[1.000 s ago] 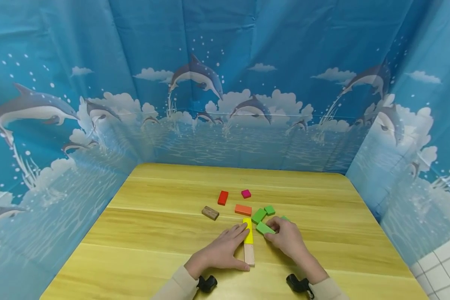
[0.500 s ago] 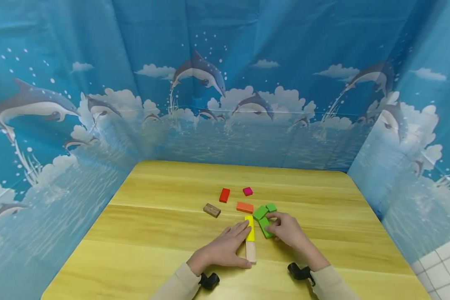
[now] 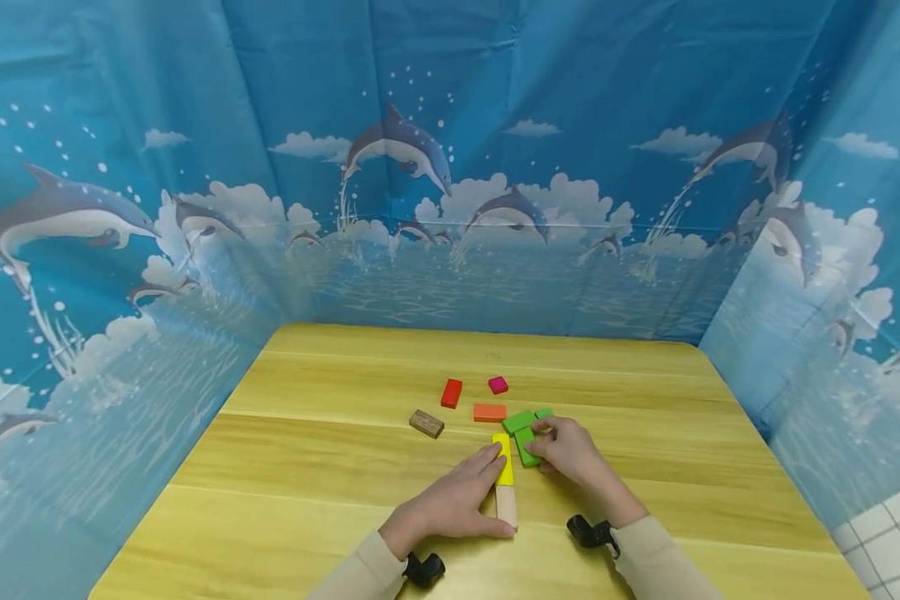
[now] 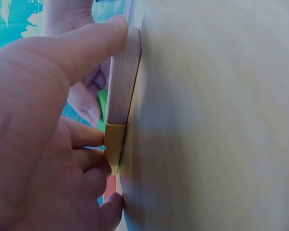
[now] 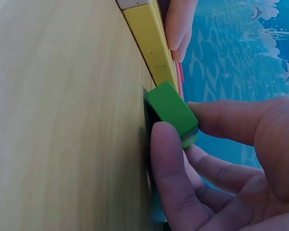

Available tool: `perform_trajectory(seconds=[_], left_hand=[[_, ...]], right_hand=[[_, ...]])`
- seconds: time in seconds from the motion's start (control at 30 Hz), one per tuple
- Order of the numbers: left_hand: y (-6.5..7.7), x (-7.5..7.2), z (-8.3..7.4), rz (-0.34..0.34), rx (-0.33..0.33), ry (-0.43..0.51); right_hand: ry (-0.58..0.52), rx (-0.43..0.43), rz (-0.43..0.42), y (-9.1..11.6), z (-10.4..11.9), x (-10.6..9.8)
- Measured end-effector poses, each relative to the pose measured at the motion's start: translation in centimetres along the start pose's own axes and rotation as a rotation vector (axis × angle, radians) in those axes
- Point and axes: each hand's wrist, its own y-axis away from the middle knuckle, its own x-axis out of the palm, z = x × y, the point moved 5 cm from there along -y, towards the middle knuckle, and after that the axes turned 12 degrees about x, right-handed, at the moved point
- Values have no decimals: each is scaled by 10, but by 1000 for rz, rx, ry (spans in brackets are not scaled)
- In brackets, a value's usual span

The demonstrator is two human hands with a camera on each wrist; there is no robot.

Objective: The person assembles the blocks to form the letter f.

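My right hand (image 3: 573, 454) pinches a green block (image 3: 526, 448) between thumb and fingers. In the right wrist view that green block (image 5: 172, 108) stands at a slant close to the yellow block's end. My left hand (image 3: 457, 500) lies with its fingertips against the yellow block (image 3: 504, 473) and its thumb at the near end of a plain wood block (image 3: 506, 504). Those two blocks are lined up end to end, as the left wrist view shows too. A second green block (image 3: 519, 422) touches the far end of the held one.
A smaller green block (image 3: 543, 412) sits just past my right fingers, partly covered. Farther off lie an orange block (image 3: 489, 413), a red block (image 3: 452, 393), a pink block (image 3: 498, 385) and a brown block (image 3: 427, 423). A dolphin curtain (image 3: 450, 275) borders the yellow wooden table (image 3: 307, 467).
My right hand has turned the green block from slanting to nearly parallel with the yellow one. The green block beyond it has swung more crosswise. My left hand stays at its blocks.
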Motion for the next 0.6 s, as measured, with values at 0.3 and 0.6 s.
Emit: perform_trajectory(seconds=[0.3, 0.6], left_hand=[[1, 3, 0, 18, 12, -2], [0, 3, 1, 17, 12, 3]], right_hand=[[-69, 26, -28, -18, 1, 6], [-84, 34, -88, -35, 9, 8]])
